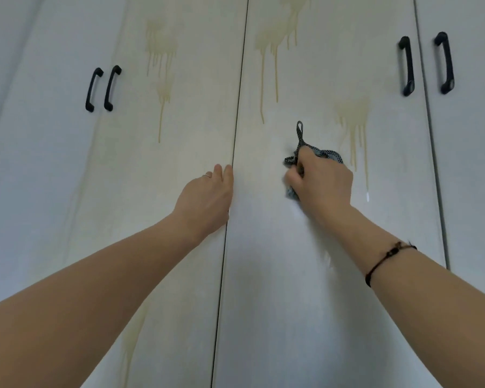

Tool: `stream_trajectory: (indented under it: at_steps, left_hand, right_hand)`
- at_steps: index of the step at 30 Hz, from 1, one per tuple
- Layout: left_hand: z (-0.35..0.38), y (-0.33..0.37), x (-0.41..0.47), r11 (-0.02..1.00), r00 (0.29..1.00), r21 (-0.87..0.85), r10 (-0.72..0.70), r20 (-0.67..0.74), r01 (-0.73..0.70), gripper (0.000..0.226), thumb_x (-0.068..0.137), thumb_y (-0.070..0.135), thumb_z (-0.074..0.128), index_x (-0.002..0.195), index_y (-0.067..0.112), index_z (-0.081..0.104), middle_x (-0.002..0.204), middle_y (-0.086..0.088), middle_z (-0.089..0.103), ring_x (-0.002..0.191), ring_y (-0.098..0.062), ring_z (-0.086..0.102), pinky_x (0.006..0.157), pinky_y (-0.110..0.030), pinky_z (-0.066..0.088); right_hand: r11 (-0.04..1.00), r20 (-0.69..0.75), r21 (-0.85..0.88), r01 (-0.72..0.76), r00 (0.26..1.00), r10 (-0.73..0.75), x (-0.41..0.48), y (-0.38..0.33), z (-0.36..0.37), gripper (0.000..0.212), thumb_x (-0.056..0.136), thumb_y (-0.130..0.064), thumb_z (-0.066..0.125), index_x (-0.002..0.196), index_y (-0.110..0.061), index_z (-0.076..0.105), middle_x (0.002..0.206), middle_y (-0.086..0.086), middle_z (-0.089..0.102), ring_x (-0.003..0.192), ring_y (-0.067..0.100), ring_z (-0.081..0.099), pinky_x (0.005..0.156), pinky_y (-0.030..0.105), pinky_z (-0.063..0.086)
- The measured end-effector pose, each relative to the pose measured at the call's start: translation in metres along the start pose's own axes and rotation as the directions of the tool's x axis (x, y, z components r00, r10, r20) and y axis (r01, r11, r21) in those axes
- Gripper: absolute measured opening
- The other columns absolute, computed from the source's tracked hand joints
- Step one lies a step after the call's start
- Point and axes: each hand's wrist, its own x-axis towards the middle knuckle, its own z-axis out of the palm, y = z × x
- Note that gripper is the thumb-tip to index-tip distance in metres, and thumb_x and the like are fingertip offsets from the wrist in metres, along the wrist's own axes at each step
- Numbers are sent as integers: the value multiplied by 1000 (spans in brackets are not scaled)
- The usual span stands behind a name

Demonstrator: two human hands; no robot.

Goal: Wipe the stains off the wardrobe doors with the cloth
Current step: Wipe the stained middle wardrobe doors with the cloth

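Cloth [324, 156], speckled grey, bunched, is clamped in the right grip [322, 183] against a smooth wardrobe door [305, 303] streaked with yellowish drips [353, 121]; left grip [207, 197] rests flat, fingers straight.

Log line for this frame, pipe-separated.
phase: wiping | right hand: grips cloth against right door | left hand: flat on left door beside seam | drip stains: visible on both doors

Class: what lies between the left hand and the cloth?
In the head view, only the dark door seam, right beside the left hand, then the bare right-hand door panel up to the cloth.
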Motion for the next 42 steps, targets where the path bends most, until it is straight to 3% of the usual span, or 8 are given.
stream_trajectory:
  at_steps: [3,7,11,19,26,34,37,42]
  left_hand:
    - [4,0,1,1000,999,-7,-28,-36,28,53,77,4,50,129,5,44,99,-6,53,66,-22,42,49,-33,28]
    - [4,-16,4,997,996,-78,-32,-77,26,32,79,5,51,110,12,50,75,-2,51,51,-32,52,45,-34,38]
    - [-1,-24,10,999,994,-44,-17,-108,12,33,81,9,49,113,14,51,59,-3,48,49,-34,43,46,-32,29]
    - [-15,-51,71,929,950,-357,-16,-313,-102,71,69,-10,50,140,-6,47,139,-20,52,122,-36,53,87,-42,51]
    - [-18,-73,104,901,967,-356,207,-152,-249,70,79,-14,24,148,-10,35,157,-24,32,147,-37,29,114,-47,35]
    - [-41,-81,136,848,970,-481,244,-18,-222,72,76,-15,35,148,-13,32,160,-26,22,151,-39,18,116,-51,32]
    - [-45,-79,135,843,967,-500,251,43,-197,81,69,-19,38,149,-13,28,161,-27,20,151,-39,16,116,-52,32]
    - [-55,-69,136,864,955,-487,239,176,-126,76,78,-14,35,152,-13,15,163,-28,6,153,-40,5,120,-53,24]
  right_hand:
    - [999,75,42,18,997,-22,-60,-13,7,18,82,-29,59,78,-22,42,53,-3,48,53,25,48,46,26,23]
    - [909,160,151,388,898,-410,-157,-30,11,28,71,-21,73,69,-20,45,49,-7,43,39,18,40,43,22,18]
    - [845,127,51,532,836,-534,-104,-31,19,24,82,-32,75,74,-21,55,50,-6,52,40,20,50,40,22,26]
    - [974,-34,111,198,980,-196,57,-87,51,19,96,-25,63,79,-19,57,52,-2,53,43,22,47,43,24,19]
    - [770,310,372,518,713,-629,-101,-66,28,35,106,-14,30,88,-23,58,62,-5,55,52,16,55,47,29,46]
    - [974,71,200,111,989,-127,115,-72,48,18,87,-14,71,78,-21,56,57,-2,51,51,22,53,46,36,42]
    - [952,313,292,96,931,-190,22,-82,32,11,88,-13,66,84,-24,62,58,-4,53,50,19,52,45,31,44]
    - [975,778,98,-201,626,51,-59,-62,-25,42,75,-35,85,91,-23,49,48,-6,56,35,14,50,32,19,30]
